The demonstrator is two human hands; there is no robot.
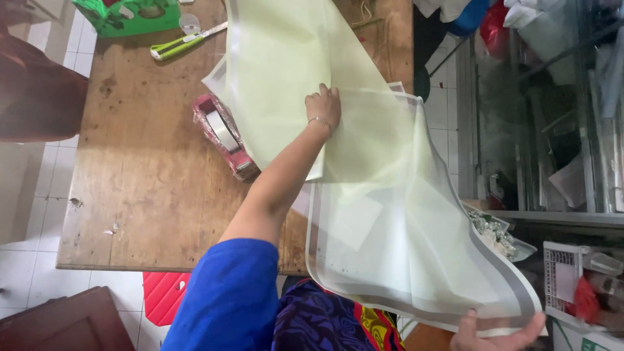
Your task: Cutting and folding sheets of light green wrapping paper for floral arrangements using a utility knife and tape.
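I see my left hand (324,104) in the upper middle of the frame, reached out from a blue sleeve with a thin bracelet at the wrist. It lies palm down, fingers curled slightly together, pressing on the pale yellow-green sheets (286,71) that run from the top centre down toward the middle. My right hand (497,331) sits at the bottom right edge; its thumb and fingers pinch the lower corner of a translucent bag (403,240) with a grey border strip, lifting that corner off the table. The bag spreads from my left hand in the centre down to the lower right, and its upper part overlaps the sheets under my left hand.

The wooden table (149,195) fills the left and centre. Just left of the sheets lies 1 pink tape dispenser (224,133) with a roll of clear tape. At the top left I see 1 green plastic item (130,14) and, beside it, 1 yellow-green utility knife (185,42). A red object (162,296) shows below the table edge at the bottom left. On the right stands a metal-framed glass cabinet (539,117), cluttered inside.
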